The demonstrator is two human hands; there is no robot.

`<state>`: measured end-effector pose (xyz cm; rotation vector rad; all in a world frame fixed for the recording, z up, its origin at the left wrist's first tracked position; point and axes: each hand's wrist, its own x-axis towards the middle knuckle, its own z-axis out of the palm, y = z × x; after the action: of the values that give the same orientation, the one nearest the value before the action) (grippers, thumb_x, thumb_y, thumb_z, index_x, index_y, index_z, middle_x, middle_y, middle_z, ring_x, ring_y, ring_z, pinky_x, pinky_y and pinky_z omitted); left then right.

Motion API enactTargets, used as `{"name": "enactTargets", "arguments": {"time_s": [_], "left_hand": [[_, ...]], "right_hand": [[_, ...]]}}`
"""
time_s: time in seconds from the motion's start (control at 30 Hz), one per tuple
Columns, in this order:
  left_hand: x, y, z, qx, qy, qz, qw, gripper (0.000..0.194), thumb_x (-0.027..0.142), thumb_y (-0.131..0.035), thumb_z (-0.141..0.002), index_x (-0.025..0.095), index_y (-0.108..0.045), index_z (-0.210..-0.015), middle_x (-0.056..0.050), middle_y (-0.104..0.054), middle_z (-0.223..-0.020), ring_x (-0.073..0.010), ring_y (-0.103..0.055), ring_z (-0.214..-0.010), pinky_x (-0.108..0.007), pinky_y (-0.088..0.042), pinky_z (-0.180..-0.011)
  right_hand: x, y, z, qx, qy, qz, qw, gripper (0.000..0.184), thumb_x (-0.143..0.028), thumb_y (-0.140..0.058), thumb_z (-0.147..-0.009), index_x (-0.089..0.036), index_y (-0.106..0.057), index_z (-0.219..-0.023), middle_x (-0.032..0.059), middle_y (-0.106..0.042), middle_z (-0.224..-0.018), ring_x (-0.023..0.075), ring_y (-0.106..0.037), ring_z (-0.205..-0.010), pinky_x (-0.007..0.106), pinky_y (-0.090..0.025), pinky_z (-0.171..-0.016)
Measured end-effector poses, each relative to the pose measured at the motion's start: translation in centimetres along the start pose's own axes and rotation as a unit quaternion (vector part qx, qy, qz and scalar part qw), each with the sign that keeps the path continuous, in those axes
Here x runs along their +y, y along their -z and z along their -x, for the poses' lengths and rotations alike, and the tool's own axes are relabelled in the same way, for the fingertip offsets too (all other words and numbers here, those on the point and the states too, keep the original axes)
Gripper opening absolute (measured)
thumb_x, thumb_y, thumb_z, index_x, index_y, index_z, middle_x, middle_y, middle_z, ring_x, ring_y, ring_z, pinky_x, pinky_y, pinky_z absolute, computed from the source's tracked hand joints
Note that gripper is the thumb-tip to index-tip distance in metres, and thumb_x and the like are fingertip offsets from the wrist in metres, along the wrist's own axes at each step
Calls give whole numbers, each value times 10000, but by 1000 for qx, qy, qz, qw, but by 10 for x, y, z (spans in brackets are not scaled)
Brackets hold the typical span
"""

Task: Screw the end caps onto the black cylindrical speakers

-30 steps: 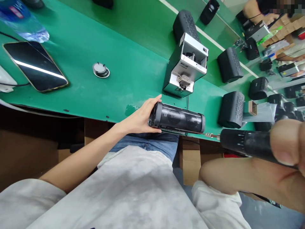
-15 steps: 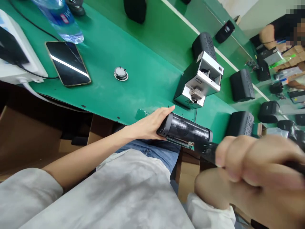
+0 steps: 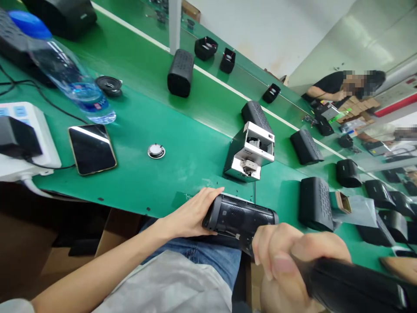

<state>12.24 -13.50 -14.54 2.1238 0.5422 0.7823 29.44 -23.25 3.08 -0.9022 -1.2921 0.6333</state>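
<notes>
My left hand (image 3: 192,214) is wrapped round the left end of a black speaker (image 3: 239,213) at the table's front edge, thumb and fingers on opposite sides. The speaker's glossy long face is turned up towards me. My right hand (image 3: 289,256) is closed round a thick black handle that looks like an electric screwdriver (image 3: 355,282); its body runs out of view at lower right. This hand covers the speaker's lower right part, so whether the tool's tip touches it is hidden. Beyond the speaker stands a silver and black box-shaped device (image 3: 249,154).
On the green table (image 3: 185,169) lie a small round silver part (image 3: 156,151), a phone (image 3: 93,149), a water bottle (image 3: 73,78) and a white power strip (image 3: 35,134). Several black speakers, one of them close at right (image 3: 314,203), line the table. A person (image 3: 329,89) sits far right.
My view has tilted up, so the table's things sit lower in the picture. My right hand with the tool has come leftward, nearer the speaker. My left hand keeps its hold.
</notes>
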Motion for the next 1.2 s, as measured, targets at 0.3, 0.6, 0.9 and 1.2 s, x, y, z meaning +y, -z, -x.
{"name": "enactTargets", "arguments": {"time_s": [0.3,0.6,0.9,1.2], "left_hand": [[0,2,-2,-6,5,-4,1000,1504,320,-1088,-800,372,-24,-1863,-222,-502,-1693,-486,-567,-1562,-717,-543,-1272],[-2,2,1,-10,22,-6,1000,1546,243,-1087,-788,376,9,-1870,-234,-462,-1773,-499,-508,-1650,-729,-510,-1317],[-2,5,1,-19,28,5,999,1538,260,-1080,-801,378,19,-1870,-239,-450,-1775,-501,-489,-1660,-748,-484,-1329],[-1,5,-1,-19,24,8,999,1505,292,-1060,-833,366,26,-1872,-229,-446,-1757,-489,-494,-1654,-733,-483,-1331]], "right_hand": [[-1,0,-1,-20,22,-34,999,276,-51,-679,-1021,-271,-626,-1178,-82,-534,-713,96,-491,-482,245,-446,-475],[-28,38,-101,74,111,-81,988,241,-81,-818,-886,-254,-716,-1020,-117,-465,-598,66,-324,-355,222,-368,-347],[69,33,-171,181,182,51,965,292,-356,-885,-945,-260,-609,-948,-122,-469,-579,113,-453,-398,271,-392,-413],[57,38,-166,148,99,109,978,516,-705,-922,-938,-337,-563,-989,-103,-484,-615,117,-436,-474,353,-471,-501]]}}
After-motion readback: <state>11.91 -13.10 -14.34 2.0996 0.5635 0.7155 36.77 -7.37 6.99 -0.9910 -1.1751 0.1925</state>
